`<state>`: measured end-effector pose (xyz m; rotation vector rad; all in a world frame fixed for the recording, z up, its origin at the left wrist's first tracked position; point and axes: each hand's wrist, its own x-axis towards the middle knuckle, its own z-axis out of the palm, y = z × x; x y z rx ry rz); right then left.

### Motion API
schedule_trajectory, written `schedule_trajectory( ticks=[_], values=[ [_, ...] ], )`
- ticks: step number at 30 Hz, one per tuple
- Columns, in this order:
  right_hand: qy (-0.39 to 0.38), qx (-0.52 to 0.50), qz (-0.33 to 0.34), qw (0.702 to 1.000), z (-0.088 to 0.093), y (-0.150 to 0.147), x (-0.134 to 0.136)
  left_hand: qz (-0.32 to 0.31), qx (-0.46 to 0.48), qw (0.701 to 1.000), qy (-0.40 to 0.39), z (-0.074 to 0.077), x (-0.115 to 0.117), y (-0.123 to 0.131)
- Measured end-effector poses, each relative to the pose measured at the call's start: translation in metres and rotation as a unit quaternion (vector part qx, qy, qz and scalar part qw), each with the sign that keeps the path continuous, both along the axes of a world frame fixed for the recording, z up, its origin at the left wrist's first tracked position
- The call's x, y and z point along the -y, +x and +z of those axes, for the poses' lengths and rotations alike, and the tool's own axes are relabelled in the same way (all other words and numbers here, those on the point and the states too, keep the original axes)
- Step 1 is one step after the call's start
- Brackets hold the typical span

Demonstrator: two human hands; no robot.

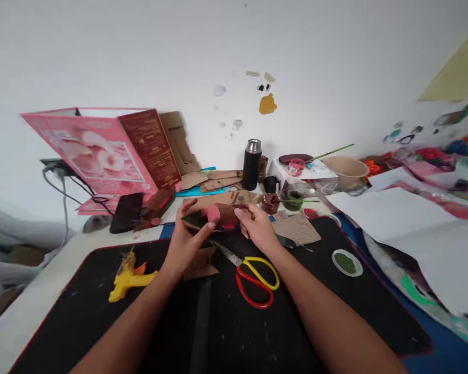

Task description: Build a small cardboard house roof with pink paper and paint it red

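Both my hands meet over the far middle of a black mat [101, 306]. My left hand [187, 241] is closed on a small cardboard piece [223, 214] painted brown, dark green and pink. My right hand [257, 226] pinches the right end of the same piece. Just below the hands lie scissors [255, 278] with one yellow and one red handle. A folded scrap of brown cardboard [202, 262] sits under my left wrist. A yellow glue gun [129, 275] lies to the left on the mat.
A pink box [97, 150] leans at the back left beside cardboard offcuts [214, 182]. A black flask [252, 164], paint pots [294, 200], a bowl [348, 169] and a lid with green paint [346, 262] stand right of centre. White paper sheets [405, 218] cover the right side.
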<state>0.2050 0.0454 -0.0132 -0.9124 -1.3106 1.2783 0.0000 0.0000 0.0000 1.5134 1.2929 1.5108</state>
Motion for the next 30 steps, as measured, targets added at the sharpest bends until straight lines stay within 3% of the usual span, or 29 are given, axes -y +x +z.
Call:
schedule_trajectory(
  ticks=[30],
  values=[
    [-0.063,-0.061,0.025,0.996,-0.002,0.003,-0.004,0.002,0.011,1.0,0.029,-0.013,-0.001,0.002]
  ],
)
